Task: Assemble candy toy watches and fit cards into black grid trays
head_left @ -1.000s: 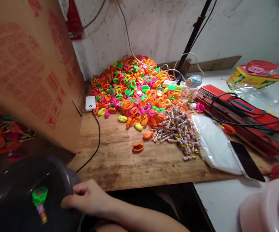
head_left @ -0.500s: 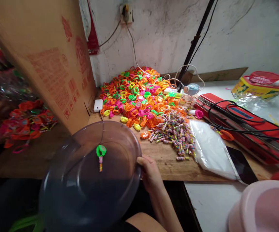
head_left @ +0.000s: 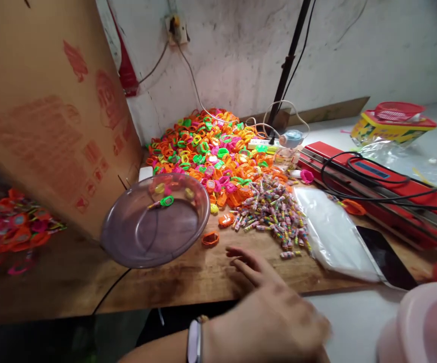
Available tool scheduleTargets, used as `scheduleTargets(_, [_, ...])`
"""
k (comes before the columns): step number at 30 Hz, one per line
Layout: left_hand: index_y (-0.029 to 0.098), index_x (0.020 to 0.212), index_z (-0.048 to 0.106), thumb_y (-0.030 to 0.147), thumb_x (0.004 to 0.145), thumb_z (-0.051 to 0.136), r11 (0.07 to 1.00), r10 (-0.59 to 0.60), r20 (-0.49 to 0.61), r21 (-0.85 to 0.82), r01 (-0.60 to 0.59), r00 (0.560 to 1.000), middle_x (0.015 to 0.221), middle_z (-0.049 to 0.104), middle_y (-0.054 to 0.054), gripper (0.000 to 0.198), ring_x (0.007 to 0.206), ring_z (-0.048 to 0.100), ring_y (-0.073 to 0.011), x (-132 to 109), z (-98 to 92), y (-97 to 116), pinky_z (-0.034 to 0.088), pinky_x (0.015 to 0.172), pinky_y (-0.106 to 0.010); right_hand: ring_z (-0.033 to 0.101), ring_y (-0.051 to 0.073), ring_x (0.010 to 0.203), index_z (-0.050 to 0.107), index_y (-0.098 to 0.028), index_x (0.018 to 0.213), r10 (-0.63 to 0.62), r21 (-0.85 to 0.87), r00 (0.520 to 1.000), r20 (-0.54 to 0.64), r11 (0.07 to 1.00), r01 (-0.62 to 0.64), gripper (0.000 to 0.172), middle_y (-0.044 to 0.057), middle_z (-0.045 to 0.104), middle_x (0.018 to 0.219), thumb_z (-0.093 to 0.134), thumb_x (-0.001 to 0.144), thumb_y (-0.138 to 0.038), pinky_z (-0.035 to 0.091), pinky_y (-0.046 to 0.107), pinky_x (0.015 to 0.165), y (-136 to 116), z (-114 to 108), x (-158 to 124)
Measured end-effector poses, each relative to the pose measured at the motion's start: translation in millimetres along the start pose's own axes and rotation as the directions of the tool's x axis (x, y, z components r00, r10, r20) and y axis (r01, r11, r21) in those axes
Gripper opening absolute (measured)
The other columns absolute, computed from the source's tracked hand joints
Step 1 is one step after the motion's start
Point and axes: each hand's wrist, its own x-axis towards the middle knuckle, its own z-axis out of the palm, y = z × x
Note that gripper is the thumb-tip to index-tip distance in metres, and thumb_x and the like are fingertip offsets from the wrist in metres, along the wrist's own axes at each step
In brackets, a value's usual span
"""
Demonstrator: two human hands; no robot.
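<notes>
My right hand [head_left: 258, 269] is over the wooden table's front part with its fingers stretched out to the left, nothing seen in them. Across its wrist passes my left hand [head_left: 267, 325], which wears a band [head_left: 195, 340]; its fingers are smeared by motion. A translucent purple basin [head_left: 154, 252] rests on the table to the left, apart from both hands. Inside it lies a green toy watch [head_left: 166, 201] with a small candy tube attached. Between basin and right hand sits an orange toy watch [head_left: 210, 239]. Behind are heaped toy watches [head_left: 199, 146] and candy tubes [head_left: 279, 212].
A tall cardboard box [head_left: 59, 116] stands at the left. To the right lie clear plastic bags [head_left: 328, 237], a dark phone-like slab [head_left: 385, 257] and a red sealer-like machine [head_left: 358, 176] with a black cable. A pink tub [head_left: 411, 322] is at the lower right; a black pole [head_left: 284, 75] rises behind.
The basin has gone from my lap side onto the table, and my right hand has let go of its rim. My left hand has come into view, crossing to the right.
</notes>
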Motion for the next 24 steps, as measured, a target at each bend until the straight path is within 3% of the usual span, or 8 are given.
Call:
scheduleTargets(3, [0.018, 0.101, 0.06, 0.019, 0.091, 0.043, 0.952, -0.297, -0.117, -0.106, 0.286, 0.948, 0.095, 0.066, -0.01, 0.02, 0.088, 0.063, -0.0217, -26.0, 3.2, -65.0, 0.054, 0.077, -0.038, 0.067, 0.024, 0.091, 0.067, -0.021, 0.103, -0.068, -0.199, 0.972, -0.226, 0.98, 0.023, 0.025, 0.01, 0.071, 0.099, 0.05, 0.087, -0.028, 0.056, 0.042, 0.079, 23.9, -21.0, -12.3])
scheduleTargets(5, [0.016, 0.11, 0.056, 0.013, 0.091, 0.036, 0.776, -0.622, -0.198, -0.283, 0.563, 0.758, 0.103, 0.065, -0.011, 0.028, 0.1, 0.062, -0.022, -42.7, 16.0, -104.1, 0.052, 0.089, -0.04, 0.065, 0.024, 0.094, 0.066, -0.02, 0.104, -0.107, -0.302, 0.953, -0.283, 0.953, 0.018, 0.027, 0.011, 0.069, 0.102, 0.044, 0.088, -0.026, 0.055, 0.043, 0.082, 30.2, -26.2, -10.9])
scheduleTargets(7, [0.015, 0.123, 0.049, 0.01, 0.09, 0.032, 0.613, -0.787, -0.219, -0.384, 0.691, 0.576, 0.12, 0.06, -0.014, 0.038, 0.119, 0.054, -0.024, -56.2, 36.8, -132.4, 0.045, 0.103, -0.045, 0.062, 0.024, 0.097, 0.064, -0.019, 0.109, -0.195, -0.506, 0.931, -0.309, 0.863, 0.013, 0.032, 0.012, 0.067, 0.104, 0.039, 0.088, -0.02, 0.052, 0.042, 0.085, 30.3, -24.5, -1.9])
scheduleTargets(9, [0.015, 0.131, 0.042, 0.015, 0.09, 0.037, 0.544, -0.838, -0.208, -0.395, 0.74, 0.505, 0.134, 0.051, -0.017, 0.042, 0.132, 0.043, -0.029, -66.4, 59.9, -146.3, 0.035, 0.11, -0.053, 0.058, 0.024, 0.099, 0.062, -0.017, 0.115, -0.258, -0.729, 0.918, -0.301, 0.683, -0.047, 0.038, 0.013, 0.065, 0.108, 0.038, 0.086, -0.013, 0.049, 0.041, 0.088, 27.0, -19.3, 12.6])
scheduleTargets(13, [0.013, 0.134, 0.039, 0.027, 0.089, 0.045, 0.511, -0.857, -0.159, -0.387, 0.768, 0.49, 0.139, 0.046, -0.02, 0.048, 0.136, 0.037, -0.0352, -83.1, 88.4, -138.0, 0.031, 0.111, -0.057, 0.052, 0.025, 0.103, 0.056, -0.015, 0.125, -0.178, -0.919, 0.951, -0.254, 0.351, -0.18, 0.046, 0.015, 0.059, 0.119, 0.039, 0.084, -0.004, 0.044, 0.038, 0.09, 20.6, -12.7, 45.8])
scheduleTargets(17, [0.014, 0.132, 0.042, 0.024, 0.089, 0.046, 0.464, -0.878, -0.08, -0.377, 0.801, 0.471, 0.135, 0.049, -0.019, 0.044, 0.131, 0.044, -0.0324, -96.9, 84.1, -119.5, 0.036, 0.108, -0.052, 0.054, 0.022, 0.097, 0.056, -0.014, 0.123, -0.05, -0.957, 0.984, -0.173, 0.247, -0.155, 0.042, 0.013, 0.06, 0.113, 0.038, 0.087, -0.003, 0.042, 0.031, 0.085, 18.3, -16.1, 65.5])
scheduleTargets(21, [0.018, 0.114, 0.054, 0.02, 0.089, 0.046, 0.44, -0.842, 0.076, -0.477, 0.761, 0.534, 0.112, 0.061, -0.012, 0.026, 0.106, 0.06, -0.0254, -95.3, 68.6, -116.4, 0.048, 0.094, -0.043, 0.053, 0.024, 0.089, 0.061, -0.012, 0.113, 0.034, -0.985, 0.992, -0.12, 0.117, -0.123, 0.033, 0.013, 0.061, 0.102, 0.039, 0.088, -0.004, 0.04, 0.033, 0.078, 14.0, -24.4, 67.5])
scheduleTargets(24, [0.018, 0.116, 0.053, 0.024, 0.088, 0.053, 0.376, -0.836, 0.088, -0.628, 0.682, 0.542, 0.103, 0.064, -0.009, 0.028, 0.097, 0.062, -0.0237, -88.5, 61.5, -123.9, 0.051, 0.089, -0.041, 0.052, 0.026, 0.091, 0.062, -0.015, 0.11, 0.035, -0.995, 0.995, -0.089, 0.05, -0.091, 0.03, 0.014, 0.06, 0.102, 0.043, 0.089, -0.007, 0.039, 0.034, 0.076, 10.7, -32.5, 71.0])
